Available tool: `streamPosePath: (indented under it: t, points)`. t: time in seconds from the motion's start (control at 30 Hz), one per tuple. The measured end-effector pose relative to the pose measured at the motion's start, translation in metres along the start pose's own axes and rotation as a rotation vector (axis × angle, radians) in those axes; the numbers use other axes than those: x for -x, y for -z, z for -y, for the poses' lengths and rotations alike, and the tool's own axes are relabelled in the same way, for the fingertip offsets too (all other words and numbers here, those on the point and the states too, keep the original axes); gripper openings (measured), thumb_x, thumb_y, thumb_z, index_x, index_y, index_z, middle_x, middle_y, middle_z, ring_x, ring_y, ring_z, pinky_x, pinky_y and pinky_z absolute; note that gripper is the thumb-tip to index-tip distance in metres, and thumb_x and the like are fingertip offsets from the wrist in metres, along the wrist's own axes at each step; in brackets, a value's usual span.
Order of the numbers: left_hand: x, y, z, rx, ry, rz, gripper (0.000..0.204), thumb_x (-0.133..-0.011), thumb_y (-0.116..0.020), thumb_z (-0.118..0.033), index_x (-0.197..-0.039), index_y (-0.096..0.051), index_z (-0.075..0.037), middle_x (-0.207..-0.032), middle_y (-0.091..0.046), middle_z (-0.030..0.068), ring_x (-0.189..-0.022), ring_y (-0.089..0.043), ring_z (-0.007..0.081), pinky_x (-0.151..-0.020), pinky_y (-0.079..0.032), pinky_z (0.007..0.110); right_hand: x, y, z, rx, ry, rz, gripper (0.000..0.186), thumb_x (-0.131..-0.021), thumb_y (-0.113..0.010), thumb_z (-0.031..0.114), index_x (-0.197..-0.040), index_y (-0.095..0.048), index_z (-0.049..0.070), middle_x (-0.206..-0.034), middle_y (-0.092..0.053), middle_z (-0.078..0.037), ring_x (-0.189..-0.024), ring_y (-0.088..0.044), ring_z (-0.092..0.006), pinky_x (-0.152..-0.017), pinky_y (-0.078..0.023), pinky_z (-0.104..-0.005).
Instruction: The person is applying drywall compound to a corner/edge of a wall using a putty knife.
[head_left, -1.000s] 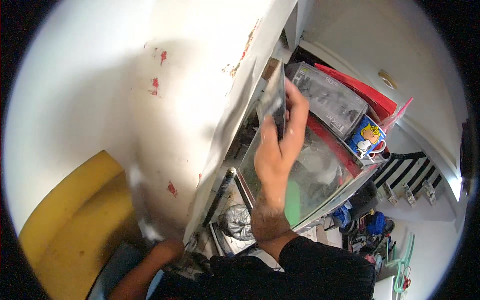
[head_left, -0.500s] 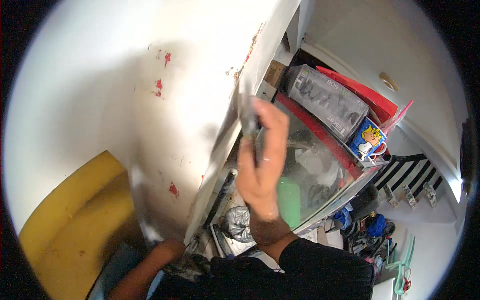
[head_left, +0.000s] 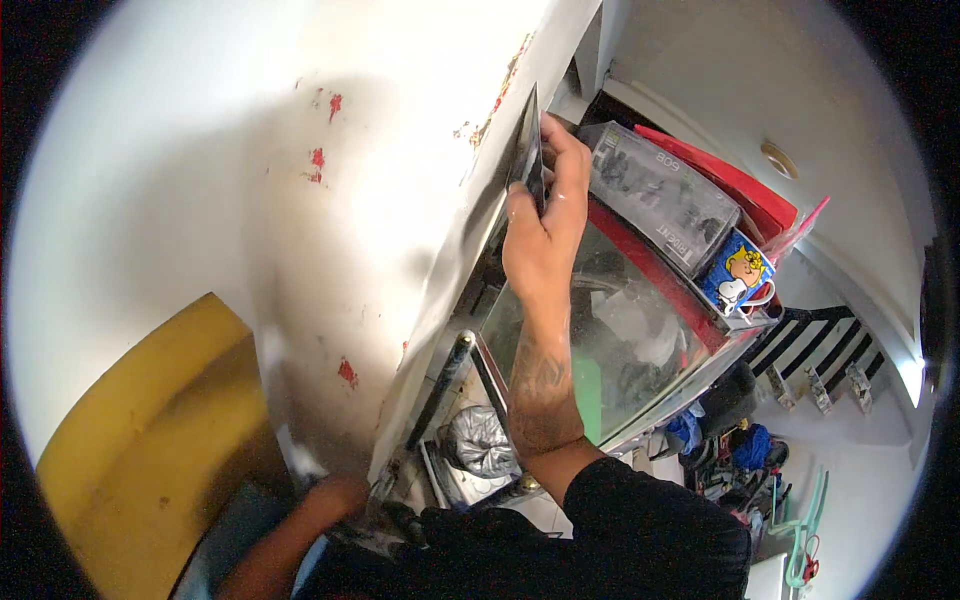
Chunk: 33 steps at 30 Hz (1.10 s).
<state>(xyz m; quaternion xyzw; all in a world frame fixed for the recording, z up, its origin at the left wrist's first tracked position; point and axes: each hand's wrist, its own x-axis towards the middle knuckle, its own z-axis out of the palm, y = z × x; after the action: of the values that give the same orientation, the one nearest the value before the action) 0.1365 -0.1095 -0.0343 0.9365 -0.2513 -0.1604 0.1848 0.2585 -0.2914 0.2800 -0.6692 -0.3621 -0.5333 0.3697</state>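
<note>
Blade [head_left: 530,148], flat and gray, is pinched tight in the right hand [head_left: 541,236], next to the edge of the white wall [head_left: 400,160]. Red spots [head_left: 347,373] mark the wall. The left hand [head_left: 340,496] is low, by the wall; I cannot tell if it holds anything. A box [head_left: 662,198] and blue cup [head_left: 737,278] are off to the right.
</note>
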Motion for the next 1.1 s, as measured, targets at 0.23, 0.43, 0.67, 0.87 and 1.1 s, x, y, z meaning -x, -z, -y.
streamPosePath:
  t: [0.23,0.43,0.67,0.87,1.1]
  points:
    - [-0.029,-0.042,0.023,-0.075,0.122,0.242,0.020,-0.073,-0.052,-0.010,-0.082,-0.066,0.002,-0.087,-0.063,0.0222,-0.079,-0.063,0.0354,-0.070,-0.050,0.044,0.014,-0.006,0.022,-0.048,0.038,0.046,0.058,-0.064,-0.046,-0.006,-0.121,-0.044,0.002,-0.116,-0.045,-0.012,-0.110,-0.043,-0.0236,-0.094,-0.033,-0.0332]
    - [-0.001,0.004,-0.006,0.112,0.075,0.002,0.019,-0.071,-0.055,-0.012,-0.080,-0.065,0.002,-0.086,-0.063,0.0220,-0.080,-0.063,0.0350,-0.069,-0.050,0.044,0.036,-0.003,0.029,0.001,0.104,0.056,0.058,-0.064,-0.046,-0.007,-0.122,-0.042,-0.001,-0.116,-0.044,-0.016,-0.108,-0.045,-0.0257,-0.091,-0.036,-0.0333]
    - [-0.038,-0.054,0.030,-0.138,-0.039,0.144,0.019,-0.071,-0.055,-0.011,-0.081,-0.065,0.002,-0.085,-0.064,0.0217,-0.077,-0.063,0.0352,-0.068,-0.050,0.045,0.058,0.006,0.053,0.019,0.104,0.154,0.054,-0.065,-0.044,-0.007,-0.119,-0.045,-0.002,-0.115,-0.044,-0.019,-0.106,-0.045,-0.0314,-0.094,-0.034,-0.0356]
    - [-0.024,-0.060,0.038,-0.157,-0.047,0.064,0.018,-0.073,-0.053,-0.010,-0.080,-0.064,0.002,-0.083,-0.063,0.0226,-0.075,-0.064,0.0347,-0.066,-0.050,0.044,0.068,0.024,0.043,-0.042,-0.099,0.002,0.057,-0.066,-0.042,-0.009,-0.122,-0.044,-0.002,-0.116,-0.046,-0.013,-0.113,-0.043,-0.0229,-0.099,-0.030,-0.0329]
    - [-0.028,-0.055,0.035,-0.127,-0.023,0.033,0.020,-0.074,-0.050,-0.010,-0.081,-0.064,0.002,-0.084,-0.063,0.0233,-0.077,-0.063,0.0360,-0.068,-0.051,0.044,0.062,-0.009,0.016,-0.076,-0.180,0.038,0.058,-0.064,-0.041,-0.009,-0.121,-0.042,-0.001,-0.114,-0.045,-0.013,-0.110,-0.043,-0.0229,-0.097,-0.031,-0.0316]
